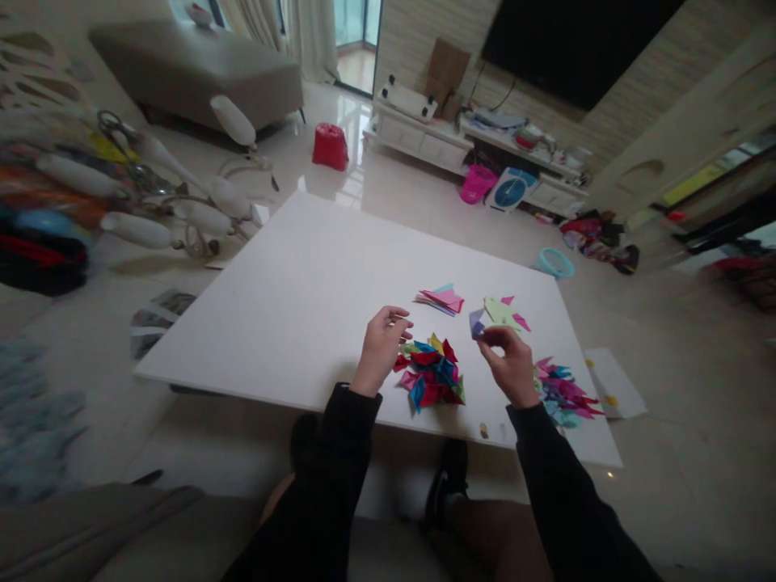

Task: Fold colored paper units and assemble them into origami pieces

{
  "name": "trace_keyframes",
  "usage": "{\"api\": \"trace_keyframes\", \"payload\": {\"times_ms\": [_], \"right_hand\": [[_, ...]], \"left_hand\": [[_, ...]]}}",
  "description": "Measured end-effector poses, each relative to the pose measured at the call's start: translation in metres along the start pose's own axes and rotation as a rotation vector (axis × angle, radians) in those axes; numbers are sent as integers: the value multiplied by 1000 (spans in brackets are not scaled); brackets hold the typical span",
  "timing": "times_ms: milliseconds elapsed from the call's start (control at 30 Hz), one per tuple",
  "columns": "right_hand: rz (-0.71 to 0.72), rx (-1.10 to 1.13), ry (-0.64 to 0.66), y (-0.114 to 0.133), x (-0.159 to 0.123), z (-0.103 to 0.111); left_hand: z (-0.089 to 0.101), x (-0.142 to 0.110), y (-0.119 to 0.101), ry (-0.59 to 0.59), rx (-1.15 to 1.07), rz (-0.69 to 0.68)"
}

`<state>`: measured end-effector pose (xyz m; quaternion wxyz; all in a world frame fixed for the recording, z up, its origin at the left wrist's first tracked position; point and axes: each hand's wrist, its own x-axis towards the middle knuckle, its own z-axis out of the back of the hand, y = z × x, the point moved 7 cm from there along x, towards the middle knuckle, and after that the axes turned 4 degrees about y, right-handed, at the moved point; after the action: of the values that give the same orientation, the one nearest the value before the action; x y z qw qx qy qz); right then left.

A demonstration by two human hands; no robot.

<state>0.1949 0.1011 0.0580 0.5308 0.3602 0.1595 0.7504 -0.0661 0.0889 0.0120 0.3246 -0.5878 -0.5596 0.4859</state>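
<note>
A white board (303,307) lies low in front of me with coloured folded paper on it. My right hand (512,364) pinches a small lilac folded paper piece (476,322) above the board. My left hand (381,347) hovers with curled fingers beside a multicoloured assembled paper cluster (432,373); nothing shows in it. A stack of pink and blue folded pieces (441,299) lies farther back, and a light green and pink group (503,311) lies behind my right hand. A pile of pink and teal pieces (563,392) sits at the right of my right wrist.
A chandelier with white lamp shades (175,194) lies on the floor at the left. A red bin (331,145), a pink bucket (476,183), a teal bowl (554,263) and a TV cabinet (424,137) stand beyond the board. A white sheet (612,384) lies right of it.
</note>
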Motion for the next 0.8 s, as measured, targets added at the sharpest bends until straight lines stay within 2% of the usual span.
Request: {"api": "trace_keyframes", "payload": {"times_ms": [67,133,267,400,500,600,667,733,800], "right_hand": [[-45,-15,-51,-17,-39,16],[-11,-25,-33,-24,-59,16],[52,-6,65,-27,-61,0],[64,20,174,-24,-54,-23],[101,31,303,-13,-55,-47],[138,-37,416,-1,-59,-75],[160,-123,473,5,-61,-92],[164,-201,509,7,-62,-105],[154,-244,523,7,-61,-111]], "left_hand": [[-14,0,10,38,45,17],[-25,-1,19,71,120,11],[-35,0,28,83,280,-24],[-31,6,28,43,312,-59],[-22,11,27,-41,290,-70],[-13,11,25,-130,265,-88],[-14,5,21,-131,261,-95],[-25,-10,16,-11,293,-54],[-52,-42,12,261,351,54]]}}
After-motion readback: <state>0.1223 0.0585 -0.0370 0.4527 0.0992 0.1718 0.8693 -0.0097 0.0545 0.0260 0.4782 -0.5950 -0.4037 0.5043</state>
